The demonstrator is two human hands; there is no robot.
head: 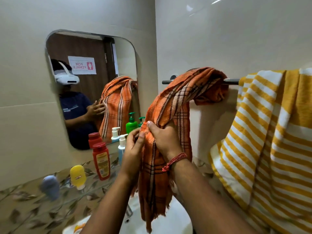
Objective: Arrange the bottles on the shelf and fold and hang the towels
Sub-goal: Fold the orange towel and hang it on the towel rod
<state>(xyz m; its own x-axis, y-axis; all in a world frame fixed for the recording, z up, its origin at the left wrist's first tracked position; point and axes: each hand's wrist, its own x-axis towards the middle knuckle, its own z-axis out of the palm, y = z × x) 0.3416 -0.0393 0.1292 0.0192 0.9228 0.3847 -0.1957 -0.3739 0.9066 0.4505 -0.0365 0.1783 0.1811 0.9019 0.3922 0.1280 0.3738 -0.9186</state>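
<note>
My right hand (164, 141) has its grip clenched on the orange checked cotton towel (170, 119) — my left hand (133, 144) pinches its edge just beside. The towel drapes over the chrome wall rail's (231, 80) left end, beside a yellow-and-white striped towel (263, 141).

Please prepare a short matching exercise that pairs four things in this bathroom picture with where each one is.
Things:
1. orange checked towel
2. yellow striped towel
3. red bottle
4. green pump bottle

Places:
A. standing on the shelf beside the yellow bottle
B. hanging at the right end of the towel rail
C. against the mirror, at the far end of the bottle row
D. draped over the rail and held by the left hand and right hand

Pairs: 1-D, 2-B, 3-A, 4-C
</note>
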